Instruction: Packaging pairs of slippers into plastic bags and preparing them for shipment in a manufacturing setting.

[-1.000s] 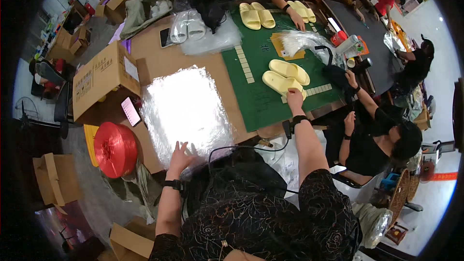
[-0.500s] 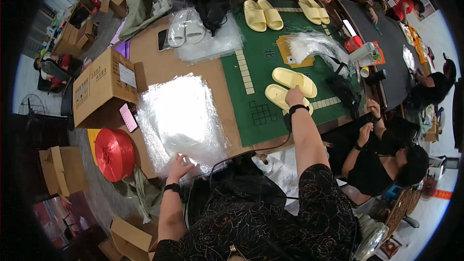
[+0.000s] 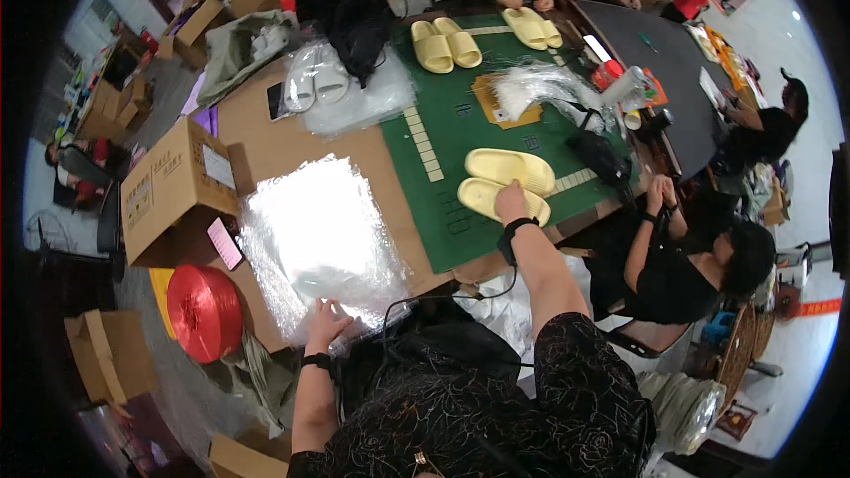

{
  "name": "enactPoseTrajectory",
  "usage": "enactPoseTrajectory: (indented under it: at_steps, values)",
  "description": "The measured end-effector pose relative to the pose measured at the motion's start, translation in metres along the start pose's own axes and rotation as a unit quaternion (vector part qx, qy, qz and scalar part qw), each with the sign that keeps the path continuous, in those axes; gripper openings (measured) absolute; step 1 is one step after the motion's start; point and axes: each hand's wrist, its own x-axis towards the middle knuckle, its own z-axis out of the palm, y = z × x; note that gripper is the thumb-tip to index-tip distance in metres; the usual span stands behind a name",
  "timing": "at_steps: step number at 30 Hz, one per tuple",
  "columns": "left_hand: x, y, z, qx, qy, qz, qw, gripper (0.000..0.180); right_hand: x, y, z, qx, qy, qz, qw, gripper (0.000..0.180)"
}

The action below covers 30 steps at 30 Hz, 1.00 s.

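A pair of pale yellow slide slippers lies on the green mat [image 3: 425, 221] in front of me. My right hand [image 3: 511, 204] is closed on the near slipper [image 3: 479, 198], its fingers at the strap. The far slipper [image 3: 496, 164] rests right beside it, soles down. At the near edge of a shiny stack of clear plastic bags [image 3: 323, 230], my left hand [image 3: 328, 323] touches the film with fingers slightly bent and apart. Glare hides much of the stack's surface.
Two more yellow slipper pairs [image 3: 445, 44] [image 3: 532, 27] sit at the mat's far side. White slippers [image 3: 317, 80] lie on plastic at the back left. A cardboard box [image 3: 177, 190], a pink-screened phone [image 3: 225, 243] and a red twine roll [image 3: 204, 313] stand left. A co-worker [image 3: 677, 257] sits at right.
The whole view has shifted, so the table appears lower and further left. My hands keep nearly the same places on the slipper and the bags. The co-worker at right has brought both hands together.
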Motion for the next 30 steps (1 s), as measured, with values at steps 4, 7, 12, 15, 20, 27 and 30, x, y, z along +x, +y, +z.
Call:
enactPoseTrajectory:
  at_steps: [4, 7, 12, 15, 20, 27, 30]
  values:
    - [0.0, -0.01, -0.002, -0.037, -0.003, 0.048, 0.998, 0.072, -0.045, -0.038, -0.04, 0.35, 0.077, 0.069, 0.931, 0.048]
    - [-0.013, -0.002, -0.013, 0.0, 0.0, 0.058, 0.998, 0.073, -0.09, -0.078, -0.108, 0.28, 0.111, -0.045, 0.952, 0.039]
    - [-0.017, -0.028, -0.014, 0.051, 0.041, 0.147, 0.987, 0.08, -0.127, -0.164, -0.163, 0.236, 0.197, -0.273, 0.912, 0.033]
    - [-0.013, -0.047, -0.015, -0.07, 0.053, 0.204, 0.975, 0.07, -0.139, -0.219, -0.162, 0.324, 0.195, -0.377, 0.845, 0.037]
    - [-0.025, -0.074, -0.012, -0.043, 0.047, 0.202, 0.977, 0.065, -0.168, -0.299, -0.147, 0.317, 0.135, -0.413, 0.843, 0.037]
    - [-0.031, -0.092, -0.007, -0.03, 0.087, 0.259, 0.962, 0.062, -0.199, -0.309, -0.124, 0.406, 0.09, -0.358, 0.836, 0.028]
    - [-0.025, -0.098, 0.0, -0.028, 0.073, 0.247, 0.966, 0.058, -0.21, -0.308, -0.131, 0.381, 0.214, -0.434, 0.788, 0.017]
